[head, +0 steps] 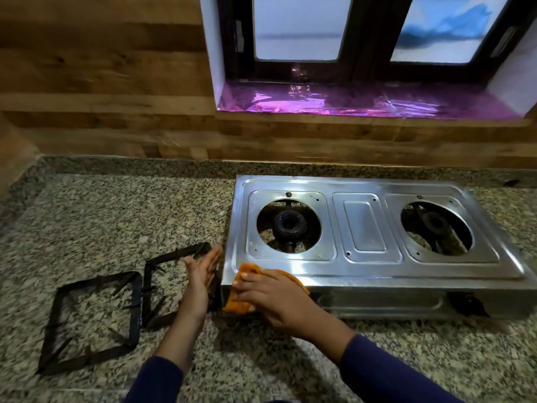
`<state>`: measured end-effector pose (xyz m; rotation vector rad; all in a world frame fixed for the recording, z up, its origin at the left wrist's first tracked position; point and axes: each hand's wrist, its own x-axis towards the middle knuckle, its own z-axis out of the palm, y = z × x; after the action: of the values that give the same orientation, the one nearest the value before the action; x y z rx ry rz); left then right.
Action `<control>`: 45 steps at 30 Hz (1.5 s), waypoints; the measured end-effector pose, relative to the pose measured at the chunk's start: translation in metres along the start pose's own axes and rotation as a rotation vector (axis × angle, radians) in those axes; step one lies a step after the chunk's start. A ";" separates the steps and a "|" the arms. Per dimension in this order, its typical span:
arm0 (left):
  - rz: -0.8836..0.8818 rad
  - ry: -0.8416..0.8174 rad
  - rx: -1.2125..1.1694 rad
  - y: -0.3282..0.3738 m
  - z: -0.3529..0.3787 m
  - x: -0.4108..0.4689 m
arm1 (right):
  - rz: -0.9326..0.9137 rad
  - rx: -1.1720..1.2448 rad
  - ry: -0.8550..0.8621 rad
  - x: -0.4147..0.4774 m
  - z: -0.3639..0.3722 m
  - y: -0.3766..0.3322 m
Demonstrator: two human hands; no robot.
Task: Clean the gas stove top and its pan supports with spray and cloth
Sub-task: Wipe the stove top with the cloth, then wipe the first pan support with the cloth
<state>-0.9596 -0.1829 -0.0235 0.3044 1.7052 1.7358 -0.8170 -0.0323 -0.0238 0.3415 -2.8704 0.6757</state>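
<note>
A two-burner steel gas stove (366, 225) sits on the granite counter, its burners bare. My right hand (270, 295) presses an orange cloth (241, 303) against the stove's front left corner. My left hand (202, 269) is flat and open against the stove's left side, fingers pointing up. Two black square pan supports lie on the counter left of the stove: one (96, 318) further left, the other (165, 274) partly behind my left hand. No spray bottle is in view.
The granite counter (116, 216) runs left and in front of the stove. A wood-panelled wall (101, 82) stands behind. A window sill lined with shiny purple foil (348, 100) is above the stove. A black knob (467, 303) shows on the stove's front right.
</note>
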 end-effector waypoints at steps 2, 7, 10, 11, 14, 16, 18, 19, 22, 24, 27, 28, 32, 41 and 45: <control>-0.015 -0.017 0.074 -0.001 0.002 -0.008 | 0.023 0.014 0.006 -0.023 -0.004 0.008; -0.043 -0.006 0.175 -0.001 0.003 -0.031 | 0.043 0.120 0.148 -0.058 -0.012 0.019; -0.045 0.016 0.209 -0.002 0.004 -0.041 | 0.110 0.220 0.263 -0.049 -0.021 0.011; -0.044 0.018 0.212 -0.004 0.003 -0.045 | 0.144 0.249 0.295 -0.044 -0.020 0.008; -0.066 0.042 0.246 -0.004 -0.004 -0.052 | 0.231 0.279 0.321 -0.024 -0.015 -0.007; -0.068 0.076 0.274 -0.001 -0.015 -0.056 | 0.216 0.244 0.287 -0.004 -0.006 -0.022; -0.082 0.116 0.287 0.001 -0.029 -0.054 | 0.195 0.225 0.230 0.020 0.007 -0.036; -0.094 0.138 0.301 0.001 -0.038 -0.052 | 0.183 0.238 0.220 0.031 0.014 -0.042; -0.176 0.231 0.323 0.000 -0.071 -0.039 | 0.190 0.362 0.209 0.058 0.043 -0.059; -0.244 0.292 0.384 -0.008 -0.094 -0.029 | 0.282 0.573 0.157 0.068 0.059 -0.074; -0.351 0.284 0.510 -0.019 -0.125 -0.017 | 0.455 0.770 0.192 0.081 0.085 -0.085; -0.368 0.271 0.525 -0.017 -0.128 -0.017 | 0.517 0.800 0.223 0.083 0.092 -0.087; -0.332 0.175 0.644 0.000 -0.126 -0.016 | 0.684 0.905 0.362 0.093 0.110 -0.091; -0.267 0.109 1.446 0.005 -0.149 0.029 | 0.918 0.376 0.341 0.112 0.146 -0.087; -0.144 0.109 1.618 0.004 -0.161 0.052 | 0.950 0.189 0.268 0.117 0.162 -0.089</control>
<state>-1.0962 -0.2792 -0.0530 0.7142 2.7296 -0.0905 -0.9248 -0.2048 -0.1044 -1.0711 -2.5777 1.0139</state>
